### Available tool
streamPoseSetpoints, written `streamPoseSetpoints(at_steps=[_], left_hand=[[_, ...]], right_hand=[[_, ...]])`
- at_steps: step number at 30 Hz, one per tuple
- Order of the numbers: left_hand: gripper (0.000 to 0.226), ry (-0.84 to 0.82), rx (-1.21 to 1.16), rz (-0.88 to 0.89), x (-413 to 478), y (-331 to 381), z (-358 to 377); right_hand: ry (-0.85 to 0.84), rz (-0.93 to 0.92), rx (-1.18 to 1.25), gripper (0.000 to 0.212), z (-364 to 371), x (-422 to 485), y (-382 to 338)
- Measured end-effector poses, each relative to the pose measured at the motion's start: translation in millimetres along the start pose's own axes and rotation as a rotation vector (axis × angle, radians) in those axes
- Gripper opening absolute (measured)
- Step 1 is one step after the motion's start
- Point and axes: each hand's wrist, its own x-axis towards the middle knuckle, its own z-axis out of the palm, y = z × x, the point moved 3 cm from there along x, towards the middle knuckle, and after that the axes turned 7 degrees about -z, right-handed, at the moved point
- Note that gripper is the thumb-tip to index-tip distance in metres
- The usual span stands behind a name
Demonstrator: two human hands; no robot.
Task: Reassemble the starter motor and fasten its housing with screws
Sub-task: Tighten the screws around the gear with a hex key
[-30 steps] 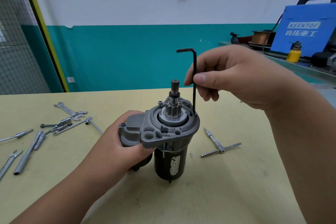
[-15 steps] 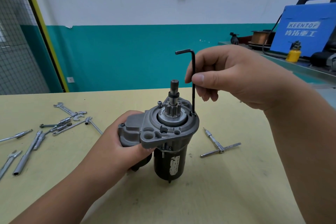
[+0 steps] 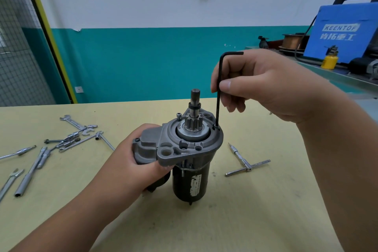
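Starter (image 3: 190, 180) stands upright near the middle of the bench (image 3: 266, 210): black body down, grey housing (image 3: 173, 152) and pinion (image 3: 193, 124) up, shaft vertical.

Left hand (image 3: 131, 161): fingers curled round the solenoid side of the housing, thumb under the flange, gripping it.

Right hand (image 3: 255, 86): thumb and forefinger pinch the shank of the hex key (image 3: 218, 96) above its midpoint; the other fingers are curled loosely below and not touching the motor.

Hex key: long arm vertical, short arm at the top pointing right, over the knuckles. The tip is seated in a screw (image 3: 216, 127) at the right rim of the housing. How deep the screw sits cannot be told.

Second screw (image 3: 179, 115) stands proud of the rim at back left, with no tool on it.

Also on the bench: a T-handle (image 3: 246, 164) lies right of the starter, apart from it; spanners (image 3: 75, 135) and sockets are scattered well to the left.

Far right, on a separate counter: a blue welder (image 3: 345, 32) with a yellow can (image 3: 329, 61) in front of it.
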Motion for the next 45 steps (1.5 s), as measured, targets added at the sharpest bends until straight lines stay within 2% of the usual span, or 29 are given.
streamPoseSetpoints(at_steps=[6, 11, 18, 21, 26, 34, 45], left_hand=[[0.046, -0.009, -0.005, -0.004, -0.4, 0.4, 0.0], [0.05, -0.007, -0.009, -0.012, -0.5, 0.7, 0.3], [0.051, -0.002, -0.008, -0.024, -0.9, 1.2, 0.1], [0.05, 0.001, 0.007, -0.029, -0.8, 1.9, 0.3], [0.05, 0.004, 0.002, -0.033, -0.8, 2.4, 0.7], [0.05, -0.011, 0.003, -0.027, -1.4, 4.7, 1.0], [0.051, -0.011, -0.011, -0.031, -0.6, 3.1, 1.0]], right_hand=[[0.007, -0.001, -0.032, 0.015, 0.3, 1.4, 1.8], [0.018, -0.01, 0.01, 0.008, 1.2, 2.6, 4.5], [0.025, 0.005, 0.013, 0.014, -0.1, 2.3, 7.2], [0.039, 0.009, -0.012, 0.024, -0.7, 2.8, 8.1], [0.021, 0.001, 0.007, 0.01, 2.4, 4.0, 8.4], [-0.021, 0.013, 0.041, 0.024, 0.2, 3.0, 10.2], [-0.008, 0.0, 0.047, 0.011, 0.0, 3.3, 10.5]])
